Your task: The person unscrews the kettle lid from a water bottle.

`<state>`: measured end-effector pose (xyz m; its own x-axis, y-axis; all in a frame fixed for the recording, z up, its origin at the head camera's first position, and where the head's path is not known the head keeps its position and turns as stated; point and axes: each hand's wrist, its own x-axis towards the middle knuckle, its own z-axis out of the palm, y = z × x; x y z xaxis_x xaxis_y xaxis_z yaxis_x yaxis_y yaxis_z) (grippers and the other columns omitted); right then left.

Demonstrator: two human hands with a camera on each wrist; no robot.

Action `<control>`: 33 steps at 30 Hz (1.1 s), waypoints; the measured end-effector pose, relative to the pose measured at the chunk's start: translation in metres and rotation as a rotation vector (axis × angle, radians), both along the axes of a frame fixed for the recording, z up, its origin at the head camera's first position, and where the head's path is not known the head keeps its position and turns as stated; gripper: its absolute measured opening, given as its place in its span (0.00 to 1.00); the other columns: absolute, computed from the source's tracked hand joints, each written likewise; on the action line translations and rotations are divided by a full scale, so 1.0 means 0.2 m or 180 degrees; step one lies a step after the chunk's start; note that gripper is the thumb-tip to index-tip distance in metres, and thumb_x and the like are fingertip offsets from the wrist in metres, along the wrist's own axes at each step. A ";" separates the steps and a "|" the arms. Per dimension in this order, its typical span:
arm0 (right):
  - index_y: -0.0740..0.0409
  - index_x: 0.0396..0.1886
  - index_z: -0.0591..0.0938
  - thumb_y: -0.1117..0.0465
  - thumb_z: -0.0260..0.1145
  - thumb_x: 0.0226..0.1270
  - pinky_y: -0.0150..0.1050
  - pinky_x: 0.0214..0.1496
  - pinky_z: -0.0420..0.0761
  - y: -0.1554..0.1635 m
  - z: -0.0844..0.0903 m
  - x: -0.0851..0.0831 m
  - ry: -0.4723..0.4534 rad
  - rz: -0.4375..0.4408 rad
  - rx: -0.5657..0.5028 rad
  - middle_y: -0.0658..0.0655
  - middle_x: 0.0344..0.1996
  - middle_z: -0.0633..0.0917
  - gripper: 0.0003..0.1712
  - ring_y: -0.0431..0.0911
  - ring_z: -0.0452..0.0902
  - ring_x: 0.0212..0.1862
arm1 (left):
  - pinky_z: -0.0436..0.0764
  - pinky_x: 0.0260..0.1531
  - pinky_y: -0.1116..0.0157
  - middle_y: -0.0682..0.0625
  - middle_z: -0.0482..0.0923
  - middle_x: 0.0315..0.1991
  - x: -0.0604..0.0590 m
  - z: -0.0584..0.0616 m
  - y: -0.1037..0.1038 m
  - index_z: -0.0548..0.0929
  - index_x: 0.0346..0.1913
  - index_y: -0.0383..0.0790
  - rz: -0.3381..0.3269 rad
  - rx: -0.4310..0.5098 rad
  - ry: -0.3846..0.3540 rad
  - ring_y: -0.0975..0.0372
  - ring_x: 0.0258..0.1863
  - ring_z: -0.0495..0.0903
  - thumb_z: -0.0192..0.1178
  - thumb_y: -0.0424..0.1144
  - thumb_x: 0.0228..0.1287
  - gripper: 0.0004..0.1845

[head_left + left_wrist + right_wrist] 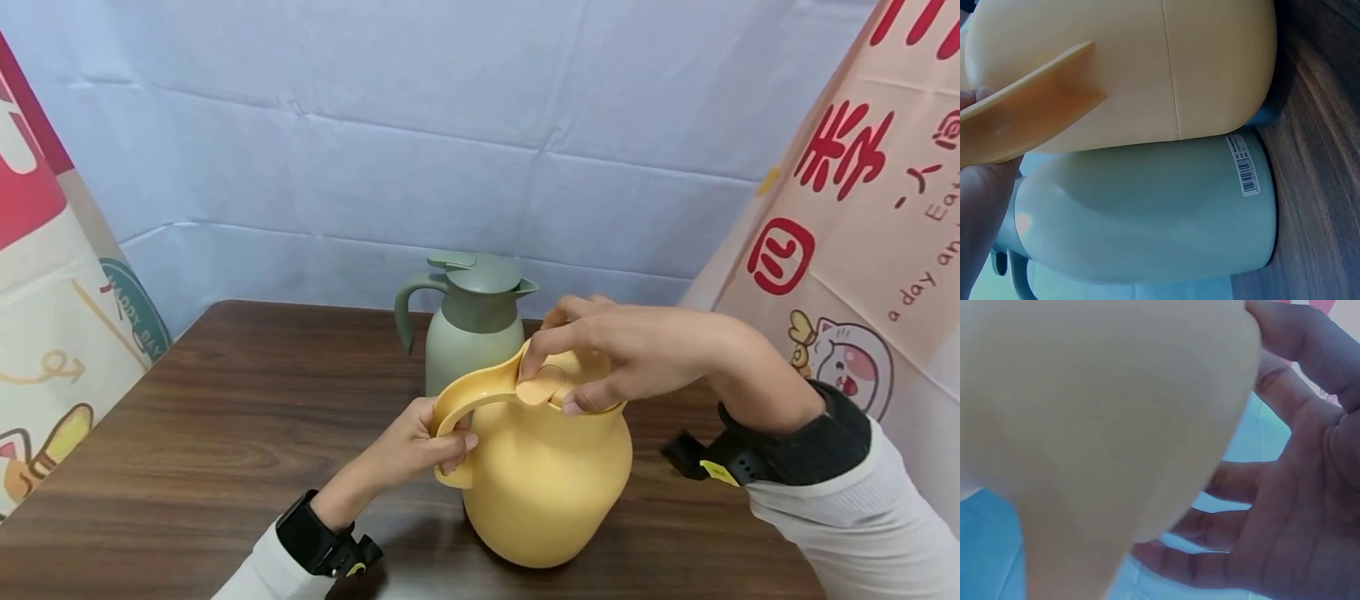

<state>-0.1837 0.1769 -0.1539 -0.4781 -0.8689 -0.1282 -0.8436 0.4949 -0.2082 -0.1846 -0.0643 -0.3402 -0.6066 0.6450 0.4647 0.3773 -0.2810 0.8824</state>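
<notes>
Yellow jug (pixel 543 475) upright on the brown wooden bench (pixel 225 433), near the front edge. Left hand (pixel 416 450) curled tight round the jug's handle (pixel 472 396), apparently to steady the body against twisting. Right hand (pixel 615 354) draped over the lid (pixel 577 371), fingers and thumb clasping its rim, index tip by the thumb lever (pixel 542 387) — likely bracing one part against the other. Just behind the yellow jug, touching or nearly so, 1 grey-green jug (pixel 468 321), barcode sticker low on its wall in the left wrist view. Behind both, creased pale blue cloth backdrop; printed banners flanking on either side.
</notes>
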 end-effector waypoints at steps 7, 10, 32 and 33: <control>0.33 0.47 0.76 0.59 0.68 0.58 0.47 0.49 0.67 0.02 0.01 -0.01 -0.0092 0.0363 -0.0079 0.48 0.51 0.68 0.19 0.46 0.64 0.53 | 0.67 0.17 0.68 0.44 0.62 0.15 0.00 0.00 0.00 0.66 0.26 0.31 0.0014 0.0001 0.0022 0.61 0.15 0.64 0.50 0.25 0.63 0.08; 0.34 0.44 0.77 0.66 0.68 0.52 0.50 0.52 0.66 0.04 0.01 -0.02 -0.0357 0.0492 -0.0143 0.50 0.56 0.66 0.23 0.47 0.59 0.60 | 0.67 0.17 0.68 0.44 0.62 0.15 0.01 -0.01 0.00 0.66 0.26 0.30 0.0026 0.0023 0.0042 0.61 0.15 0.64 0.49 0.24 0.63 0.08; 0.41 0.47 0.77 0.73 0.64 0.40 0.49 0.57 0.63 0.07 -0.03 -0.06 -0.0975 0.0811 -0.0382 0.54 0.64 0.58 0.32 0.50 0.50 0.66 | 0.67 0.16 0.68 0.42 0.63 0.13 0.01 -0.01 0.00 0.67 0.24 0.32 0.0170 0.0090 0.0106 0.60 0.13 0.65 0.50 0.24 0.62 0.09; 0.42 0.51 0.76 0.71 0.66 0.42 0.50 0.57 0.63 0.07 -0.03 -0.06 -0.0976 0.0758 -0.0413 0.54 0.65 0.58 0.32 0.51 0.49 0.67 | 0.67 0.16 0.68 0.42 0.63 0.13 0.01 -0.01 0.00 0.67 0.24 0.32 0.0176 0.0100 0.0113 0.60 0.13 0.65 0.50 0.24 0.62 0.09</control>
<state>-0.1947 0.1907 -0.1597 -0.2183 -0.9690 -0.1157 -0.8206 0.2464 -0.5156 -0.1817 -0.0638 -0.3430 -0.6237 0.5957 0.5062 0.4240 -0.2862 0.8593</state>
